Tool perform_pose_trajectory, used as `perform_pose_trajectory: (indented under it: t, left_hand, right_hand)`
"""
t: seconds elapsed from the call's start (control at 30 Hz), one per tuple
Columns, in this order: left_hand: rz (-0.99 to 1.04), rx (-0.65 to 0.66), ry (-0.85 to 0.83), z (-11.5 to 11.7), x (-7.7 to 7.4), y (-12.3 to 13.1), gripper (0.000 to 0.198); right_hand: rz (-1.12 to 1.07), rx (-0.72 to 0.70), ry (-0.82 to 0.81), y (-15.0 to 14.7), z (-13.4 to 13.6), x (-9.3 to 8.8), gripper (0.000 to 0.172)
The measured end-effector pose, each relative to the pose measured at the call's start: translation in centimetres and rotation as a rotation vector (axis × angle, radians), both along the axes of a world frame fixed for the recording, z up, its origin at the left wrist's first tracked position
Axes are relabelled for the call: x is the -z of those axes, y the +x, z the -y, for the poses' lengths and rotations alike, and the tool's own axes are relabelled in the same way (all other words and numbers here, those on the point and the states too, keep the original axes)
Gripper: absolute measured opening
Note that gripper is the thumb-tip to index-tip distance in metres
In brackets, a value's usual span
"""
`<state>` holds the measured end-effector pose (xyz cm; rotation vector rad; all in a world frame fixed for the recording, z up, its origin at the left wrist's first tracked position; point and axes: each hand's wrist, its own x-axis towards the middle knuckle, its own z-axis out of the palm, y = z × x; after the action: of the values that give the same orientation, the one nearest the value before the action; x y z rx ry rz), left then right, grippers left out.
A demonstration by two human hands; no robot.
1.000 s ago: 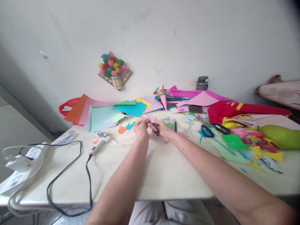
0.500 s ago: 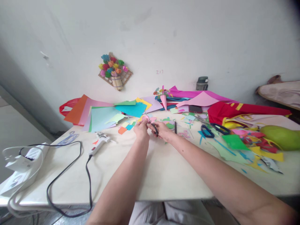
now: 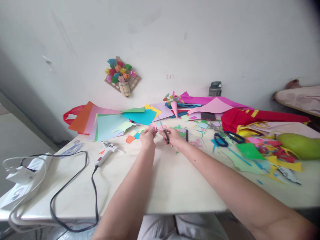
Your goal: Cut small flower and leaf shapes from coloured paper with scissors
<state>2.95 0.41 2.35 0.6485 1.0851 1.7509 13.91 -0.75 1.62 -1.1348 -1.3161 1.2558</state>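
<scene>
Between the fingertips of my left hand (image 3: pixel 148 137) is a small piece of pink paper (image 3: pixel 153 127). My right hand (image 3: pixel 174 138) is closed round the dark handles of a pair of scissors (image 3: pixel 165 132), whose blades point up and away, just right of the pink paper. A gap shows between the two hands. Beyond them lie small coloured paper scraps (image 3: pixel 180 130), and a black pen (image 3: pixel 186 135) rests right of my right hand. The exact shape of the pink piece is too small to make out.
At left lie a white glue gun (image 3: pixel 106 156) with its black cord and a power strip (image 3: pixel 32 170). Coloured sheets (image 3: pixel 110 125) spread along the back. Blue-handled scissors (image 3: pixel 221 140), a green fruit (image 3: pixel 298 146) and a red cloth (image 3: pixel 232 120) are at right.
My left hand has drawn slightly left with the pink paper, away from the scissors. The scissors in my right hand have shifted a little right, so the hands stand further apart.
</scene>
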Motion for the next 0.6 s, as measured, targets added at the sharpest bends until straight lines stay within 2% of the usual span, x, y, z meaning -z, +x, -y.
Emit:
perform_pose_trajectory:
  t: [0.2, 0.33, 0.6]
  left_hand:
    - [-0.216, 0.357, 0.073, -0.2, 0.2, -1.8, 0.031]
    - [-0.396, 0.565, 0.101, -0.1, 0.4, -2.1, 0.036]
    - [-0.550, 0.722, 0.101, 0.4, 0.1, -1.9, 0.034]
  right_hand:
    - [-0.014, 0.089, 0.000, 2.5, -1.0, -1.2, 0.033]
    - [-0.042, 0.130, 0.015, 3.6, -1.4, -1.6, 0.032]
    - [-0.045, -0.041, 0.068, 4.4, -1.2, -2.1, 0.027]
